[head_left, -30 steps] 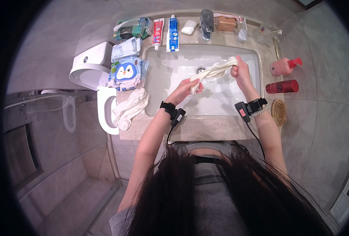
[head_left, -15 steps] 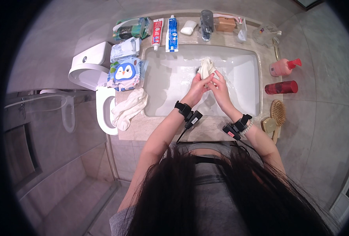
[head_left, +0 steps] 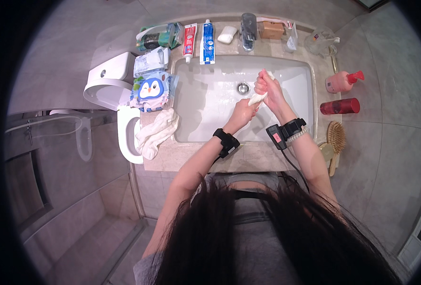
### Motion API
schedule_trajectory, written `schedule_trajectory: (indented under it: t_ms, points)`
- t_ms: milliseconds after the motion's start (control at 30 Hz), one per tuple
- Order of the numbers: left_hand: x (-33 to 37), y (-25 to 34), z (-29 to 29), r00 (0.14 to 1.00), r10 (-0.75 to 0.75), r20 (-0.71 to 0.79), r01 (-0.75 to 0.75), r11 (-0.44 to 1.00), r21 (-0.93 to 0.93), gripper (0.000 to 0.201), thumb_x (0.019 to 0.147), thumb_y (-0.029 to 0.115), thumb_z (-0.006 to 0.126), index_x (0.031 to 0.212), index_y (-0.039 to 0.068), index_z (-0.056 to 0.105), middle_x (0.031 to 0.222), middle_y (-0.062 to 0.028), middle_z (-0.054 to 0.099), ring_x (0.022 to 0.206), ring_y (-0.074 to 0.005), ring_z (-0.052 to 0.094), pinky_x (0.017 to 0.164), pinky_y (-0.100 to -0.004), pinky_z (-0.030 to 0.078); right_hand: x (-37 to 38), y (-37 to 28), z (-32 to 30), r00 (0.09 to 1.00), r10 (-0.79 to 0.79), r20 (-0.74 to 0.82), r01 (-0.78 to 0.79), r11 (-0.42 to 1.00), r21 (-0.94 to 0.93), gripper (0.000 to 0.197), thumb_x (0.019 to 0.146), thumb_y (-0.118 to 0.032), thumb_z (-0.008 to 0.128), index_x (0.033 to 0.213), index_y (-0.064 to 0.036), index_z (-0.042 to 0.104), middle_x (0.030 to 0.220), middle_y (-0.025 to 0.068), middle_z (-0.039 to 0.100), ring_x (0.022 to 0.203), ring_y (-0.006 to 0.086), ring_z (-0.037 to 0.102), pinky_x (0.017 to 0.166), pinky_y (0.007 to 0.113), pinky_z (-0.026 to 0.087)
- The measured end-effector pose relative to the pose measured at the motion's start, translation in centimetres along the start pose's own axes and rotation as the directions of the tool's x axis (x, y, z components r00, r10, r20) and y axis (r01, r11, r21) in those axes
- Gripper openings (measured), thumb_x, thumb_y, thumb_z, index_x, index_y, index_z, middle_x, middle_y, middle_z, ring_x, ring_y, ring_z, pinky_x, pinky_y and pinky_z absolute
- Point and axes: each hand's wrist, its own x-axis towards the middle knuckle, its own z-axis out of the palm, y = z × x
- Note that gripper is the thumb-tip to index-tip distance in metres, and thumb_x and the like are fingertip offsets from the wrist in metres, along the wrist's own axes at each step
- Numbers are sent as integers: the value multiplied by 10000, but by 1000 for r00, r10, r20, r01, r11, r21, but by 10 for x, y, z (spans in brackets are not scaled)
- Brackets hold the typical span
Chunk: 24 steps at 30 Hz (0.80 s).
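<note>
Left hand (head_left: 242, 115): fingers curled closed around the lower end of a twisted white cloth (head_left: 256, 99). Right hand (head_left: 269, 89): closed in a fist, set higher, gripping the other end; only a short length shows between them. The two-ended grip appears to keep the twist from loosening, and the position above the sink basin (head_left: 201, 121) would let drips fall inside. The drain (head_left: 243, 88) lies uncovered, left of the right hand. Black wrist units (head_left: 227, 144) are strapped on both arms.

Outside the rim, loose white fabric (head_left: 157, 134) lies crumpled at left, presumably set apart from the basin. A penguin-printed packet (head_left: 152, 90) sits just behind it. A red tube (head_left: 189, 42) and blue tube (head_left: 207, 42) lie along the back, seemingly for easy reach. At right: pink pump bottle (head_left: 338, 82), red cylinder (head_left: 339, 106), hairbrush (head_left: 336, 136).

Counter (head_left: 182, 157): pale, stone-like. Room: grey-tiled, white toilet (head_left: 125, 137) at left, lid raised
</note>
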Motion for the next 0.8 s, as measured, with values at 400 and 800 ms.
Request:
schedule_trajectory:
  t_ms: [400, 800]
  points:
    - [14, 16, -18, 980, 0, 200, 22, 994, -105, 288, 864, 345, 504, 959, 74, 507, 603, 1, 503, 459, -65, 449, 405, -209, 343, 11, 3, -7, 992, -63, -108, 51, 993, -108, 221, 888, -330, 494, 852, -113, 513, 608, -29, 409, 527, 86, 384, 505, 221, 337]
    - [88, 60, -30, 959, 202, 198, -138, 946, -294, 348, 887, 328, 496, 1125, 78, 451, 836, 6, 520, 675, -67, 512, 538, -206, 431, 78, -52, 40, 819, -573, 4, 389, 550, -740, 164, 790, -133, 525, 852, -9, 612, 614, -10, 526, 533, 60, 452, 489, 230, 365]
